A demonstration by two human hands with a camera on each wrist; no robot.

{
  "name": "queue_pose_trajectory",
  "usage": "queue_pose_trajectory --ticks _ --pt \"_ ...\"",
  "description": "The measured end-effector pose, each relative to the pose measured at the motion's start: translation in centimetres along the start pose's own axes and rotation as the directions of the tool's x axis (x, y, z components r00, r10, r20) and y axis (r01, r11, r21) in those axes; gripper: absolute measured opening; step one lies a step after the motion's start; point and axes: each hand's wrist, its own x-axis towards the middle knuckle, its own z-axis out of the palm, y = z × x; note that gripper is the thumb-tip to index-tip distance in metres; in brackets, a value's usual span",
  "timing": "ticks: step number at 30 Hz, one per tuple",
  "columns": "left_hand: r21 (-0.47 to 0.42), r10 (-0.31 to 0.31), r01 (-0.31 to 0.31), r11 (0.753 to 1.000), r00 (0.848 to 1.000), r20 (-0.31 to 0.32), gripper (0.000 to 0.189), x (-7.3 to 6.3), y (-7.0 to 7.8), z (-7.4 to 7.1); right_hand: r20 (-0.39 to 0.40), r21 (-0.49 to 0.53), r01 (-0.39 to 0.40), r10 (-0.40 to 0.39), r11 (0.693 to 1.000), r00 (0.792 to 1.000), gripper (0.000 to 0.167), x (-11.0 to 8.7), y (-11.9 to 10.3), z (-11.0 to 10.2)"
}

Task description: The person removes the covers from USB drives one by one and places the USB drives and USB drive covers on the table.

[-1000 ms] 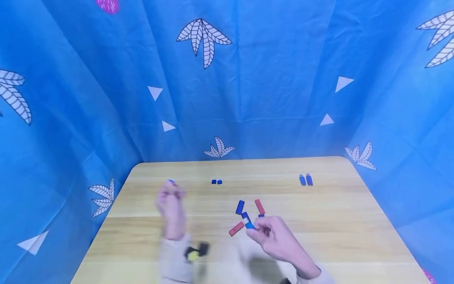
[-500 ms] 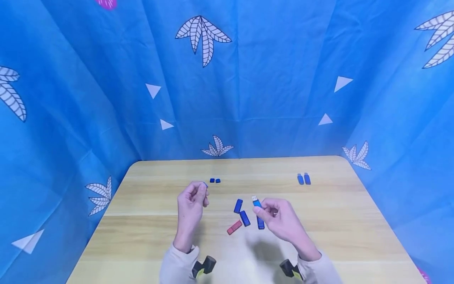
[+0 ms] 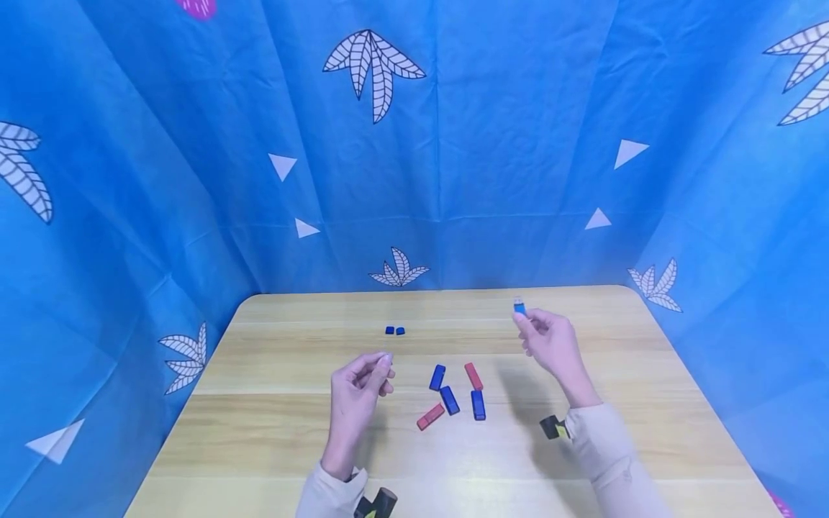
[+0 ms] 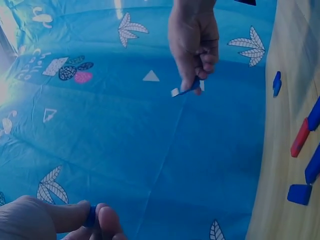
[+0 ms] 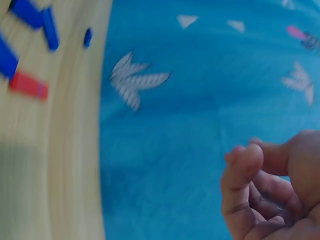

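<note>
My right hand [image 3: 553, 345] is raised over the back right of the table, pinching a blue USB flash drive [image 3: 519, 308] whose bare metal plug points up and away. The left wrist view shows that drive [image 4: 189, 89] from the side. In the right wrist view the fingers [image 5: 240, 175] hide it. Over the left middle of the table, my left hand [image 3: 356, 392] pinches a small blue cap [image 4: 91, 216] between thumb and fingers; the head view hardly shows it. Two similar blue caps [image 3: 395, 331] lie side by side behind the left hand.
Between the hands lie several capped-looking sticks: blue ones [image 3: 450, 400] and red ones [image 3: 430, 416] on the wooden table [image 3: 259, 403]. A blue patterned curtain [image 3: 518, 180] surrounds the table's back and sides.
My right hand has carried the flash drive from the middle to the back right, now covering the two drives lying there. The left hand came inward from the left with the cap.
</note>
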Motion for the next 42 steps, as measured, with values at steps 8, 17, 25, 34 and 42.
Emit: queue_pose_trajectory --ticks 8,17,25,34,42 --pt "-0.002 0.007 -0.007 1.000 1.000 -0.008 0.017 -0.3 -0.7 -0.2 -0.037 -0.092 -0.073 0.070 0.993 0.997 0.040 3.1 3.7 -1.7" --pt "0.002 0.068 -0.068 0.998 0.995 0.079 0.016 -1.0 -1.0 0.3 -0.042 -0.066 -0.236 0.234 0.970 0.971 0.033 4.4 6.2 -1.8" --pt "-0.021 0.163 -0.162 0.987 0.982 0.094 0.015 -1.6 -1.4 0.3 -0.082 -0.131 -0.265 0.256 0.955 0.963 0.032 5.1 8.1 -1.5" --pt "-0.069 0.181 -0.176 0.982 0.981 0.073 0.017 -1.9 -1.6 0.3 -0.046 -0.111 -0.323 0.320 0.940 0.946 0.020 5.9 10.0 -1.5" --pt "-0.073 0.131 -0.126 0.989 0.989 0.067 0.019 -1.9 -1.6 0.4 -0.059 -0.187 -0.328 0.322 0.926 0.945 0.030 5.5 11.0 -1.2"
